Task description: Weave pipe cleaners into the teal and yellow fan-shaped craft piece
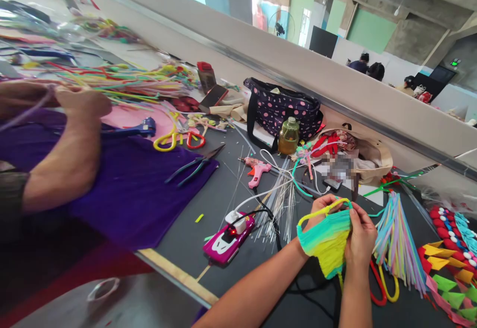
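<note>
Both my hands grip a turquoise-and-yellow pipe-cleaner piece (328, 243) above the dark table. A yellow pipe cleaner bends in a loop along its upper edge. My left hand (321, 208) is closed on it from behind, its fingers partly hidden by the piece. On the near side, my right hand (360, 228) pinches the upper right corner with thumb and fingers. Beside my right hand lies a bunch of pastel pipe cleaners (400, 243), with red-and-yellow-handled scissors (392, 290) near it. Thin metal wires (279, 208) spread out beyond my left forearm.
A pink glue gun (257, 169), a magenta power strip (227, 243) with cables and long-nosed pliers (197, 163) lie left of my hands. Behind are a bottle (289, 136) and a dotted bag (286, 107). At left, a co-worker's hand (84, 100) holds a pale purple strand.
</note>
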The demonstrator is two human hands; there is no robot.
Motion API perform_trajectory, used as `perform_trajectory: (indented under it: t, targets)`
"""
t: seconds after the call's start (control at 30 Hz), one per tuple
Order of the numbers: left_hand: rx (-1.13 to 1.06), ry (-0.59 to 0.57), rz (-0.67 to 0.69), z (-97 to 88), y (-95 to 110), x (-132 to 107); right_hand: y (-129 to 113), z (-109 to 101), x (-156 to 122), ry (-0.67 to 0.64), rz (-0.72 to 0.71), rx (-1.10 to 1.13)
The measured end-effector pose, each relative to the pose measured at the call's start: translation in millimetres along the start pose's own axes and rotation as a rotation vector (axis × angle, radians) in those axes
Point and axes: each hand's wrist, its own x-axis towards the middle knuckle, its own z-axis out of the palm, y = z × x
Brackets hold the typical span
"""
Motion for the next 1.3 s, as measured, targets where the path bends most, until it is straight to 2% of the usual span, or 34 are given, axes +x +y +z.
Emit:
perform_trajectory:
  t: [0.17, 0.33, 0.5, 0.7, 0.87, 1.0, 1.07, 1.17, 1.23, 1.3]
  targets:
    - [0.028, 0.004, 0.028, -3.9, -1.9, 1.9, 3.8, 0.5, 3.4, 0.029, 0.018, 0.006]
    - [0.091, -0.059, -0.037, -9.8, 2.4, 9.8, -4.9, -2.7, 3.2, -0.074, 0.142, 0.011]
    - [0.123, -0.097, -0.072, -12.6, 7.9, 14.4, -8.7, -6.3, 4.9, -0.107, 0.127, 0.010]
    - [0.185, -0.183, -0.150, -15.1, 23.2, 17.0, -2.4, -8.6, 10.3, -0.049, 0.092, -0.003]
    - [0.615, -0.394, -0.089, -12.8, 54.9, 28.8, 2.8, -8.5, 13.2, -0.032, 0.065, -0.019]
    - [1.064, -0.544, 0.078, 1.4, 77.2, 34.9, 8.1, -8.8, 15.0, -0.065, 0.036, -0.051]
    - [1.307, -0.575, 0.214, 9.1, 80.6, 34.1, 10.6, -9.7, 16.1, -0.072, 0.002, -0.089]
    - [1.600, -0.565, 0.420, 15.6, 76.8, 29.7, 13.7, -12.0, 18.1, -0.070, -0.072, -0.197]
    - [1.717, -0.554, 0.492, 16.6, 71.9, 26.0, 15.3, -13.3, 19.7, -0.079, -0.092, -0.247]
    - [1.799, -0.579, 0.495, 17.0, 68.0, 22.0, 16.3, -14.0, 21.0, -0.076, -0.083, -0.244]
